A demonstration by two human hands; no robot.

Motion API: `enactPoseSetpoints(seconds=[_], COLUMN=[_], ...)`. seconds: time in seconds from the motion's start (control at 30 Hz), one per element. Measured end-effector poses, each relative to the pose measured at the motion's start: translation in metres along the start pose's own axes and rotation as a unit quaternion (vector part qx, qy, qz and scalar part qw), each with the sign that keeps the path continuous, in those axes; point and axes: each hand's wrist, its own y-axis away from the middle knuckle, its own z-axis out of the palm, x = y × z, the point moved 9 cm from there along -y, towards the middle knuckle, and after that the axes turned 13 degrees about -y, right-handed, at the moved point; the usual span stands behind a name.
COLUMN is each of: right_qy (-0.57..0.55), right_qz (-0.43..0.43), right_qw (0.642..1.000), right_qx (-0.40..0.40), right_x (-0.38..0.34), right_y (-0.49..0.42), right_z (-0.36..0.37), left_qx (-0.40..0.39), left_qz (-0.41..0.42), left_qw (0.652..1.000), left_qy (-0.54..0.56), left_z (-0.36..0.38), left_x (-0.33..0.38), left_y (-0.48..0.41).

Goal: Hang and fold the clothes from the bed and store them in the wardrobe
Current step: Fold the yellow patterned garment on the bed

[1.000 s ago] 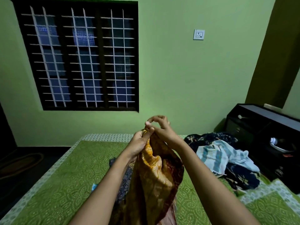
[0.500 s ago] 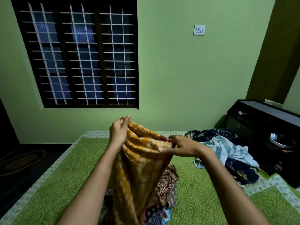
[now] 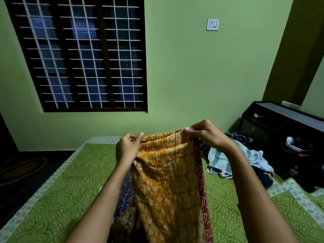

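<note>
An orange patterned cloth with a red border [image 3: 168, 181] hangs in front of me over the bed [image 3: 57, 199]. My left hand [image 3: 127, 148] pinches its top edge at the left corner. My right hand [image 3: 205, 135] pinches the same edge at the right, so the top is stretched level between them. A dark blue printed garment [image 3: 125, 193] lies partly hidden behind the cloth. At the right of the bed sits a pile with a light blue striped towel [image 3: 220, 160] on dark floral clothes [image 3: 240, 137]. No wardrobe is in view.
The bed has a green patterned cover with a pale border. A black cabinet [image 3: 280, 123] stands against the bed's right side, a metal bowl [image 3: 298, 146] on it. A barred window [image 3: 78, 55] fills the far wall. A mat [image 3: 22, 169] lies on the dark floor at left.
My hands were together bunching the cloth up high; they have drawn apart along its top edge, spreading the cloth flat and wide.
</note>
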Motion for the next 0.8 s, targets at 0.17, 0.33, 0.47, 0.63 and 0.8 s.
enactPoseSetpoints(seconds=[0.17,0.33,0.47,0.63,0.8], right_qy=[0.097,0.216,0.266,0.190,0.158], right_qz=[-0.014,-0.008,-0.006,-0.070,-0.093], right_qw=[0.995,0.976,0.964,0.979,0.983], right_qx=[0.014,0.011,-0.005,0.030,0.024], right_x=[0.003,0.020,0.033,0.012,0.002], right_y=[0.008,0.022,0.025,0.033,0.030], right_z=[-0.018,-0.039,-0.035,-0.031,-0.020], left_qx=[-0.190,-0.300,-0.232,-0.181,-0.198], left_qz=[0.168,0.227,0.242,0.292,0.376], left_qw=[0.965,0.926,0.942,0.932,0.896], left_qy=[0.069,0.016,-0.026,-0.118,-0.128], left_z=[0.027,0.039,0.045,0.049,0.049], left_x=[0.024,0.029,0.026,0.036,0.068], left_y=[0.023,0.029,0.026,0.035,0.051])
